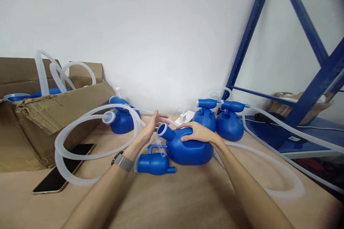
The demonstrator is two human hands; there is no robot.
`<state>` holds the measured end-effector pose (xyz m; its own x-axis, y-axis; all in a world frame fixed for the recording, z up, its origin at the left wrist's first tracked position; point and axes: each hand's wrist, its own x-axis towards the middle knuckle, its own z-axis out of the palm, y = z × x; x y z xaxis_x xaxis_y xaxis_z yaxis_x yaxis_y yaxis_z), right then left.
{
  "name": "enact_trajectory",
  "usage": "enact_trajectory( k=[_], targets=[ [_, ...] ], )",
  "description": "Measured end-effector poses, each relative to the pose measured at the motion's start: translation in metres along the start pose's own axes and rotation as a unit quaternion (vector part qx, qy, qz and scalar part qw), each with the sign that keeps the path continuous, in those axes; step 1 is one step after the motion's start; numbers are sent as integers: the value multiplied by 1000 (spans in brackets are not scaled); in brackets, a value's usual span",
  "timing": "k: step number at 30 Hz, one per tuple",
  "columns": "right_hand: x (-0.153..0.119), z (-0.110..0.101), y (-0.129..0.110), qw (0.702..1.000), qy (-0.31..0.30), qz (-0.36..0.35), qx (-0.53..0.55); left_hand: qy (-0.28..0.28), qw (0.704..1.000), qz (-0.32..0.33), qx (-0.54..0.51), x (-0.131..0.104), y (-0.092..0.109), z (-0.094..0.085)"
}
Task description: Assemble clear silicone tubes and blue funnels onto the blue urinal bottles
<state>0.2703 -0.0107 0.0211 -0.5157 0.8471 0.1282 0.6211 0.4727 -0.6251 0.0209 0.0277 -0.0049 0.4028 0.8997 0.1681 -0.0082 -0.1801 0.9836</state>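
A blue plastic urinal bottle (189, 150) stands on the table in front of me, its angled round mouth to the left. My right hand (197, 132) grips it from above, fingers over the top. Left of the mouth, my left hand (153, 127) is open, fingers stretched out and apart, apparently holding nothing. Just below lies a blue urinal head (153, 164) on its side, with a pale rim, a handle and a short spout. A short clear tube piece (160, 147) shows between it and my left hand.
At left, an open cardboard box (61, 111) holds blue parts and pale tubes. A phone (64, 168) lies beneath a coiled translucent hose (60, 146). Other blue bottles stand at back left (122, 121) and right (229, 125). A white charger (182, 117) sits behind; blue shelving (249, 32) rises right.
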Motion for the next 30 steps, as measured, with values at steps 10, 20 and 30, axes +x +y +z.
enact_trajectory(
  k=[10,20,30],
  targets=[
    [-2,2,-8,1000,-12,2,8,-32,989,68,130,-1,-3,15],
    [-3,0,-5,1000,-16,-1,11,-137,891,51,430,-9,20,-60],
    [-5,-2,1,998,42,34,-45,-161,820,66,545,-7,17,-50]
  ],
)
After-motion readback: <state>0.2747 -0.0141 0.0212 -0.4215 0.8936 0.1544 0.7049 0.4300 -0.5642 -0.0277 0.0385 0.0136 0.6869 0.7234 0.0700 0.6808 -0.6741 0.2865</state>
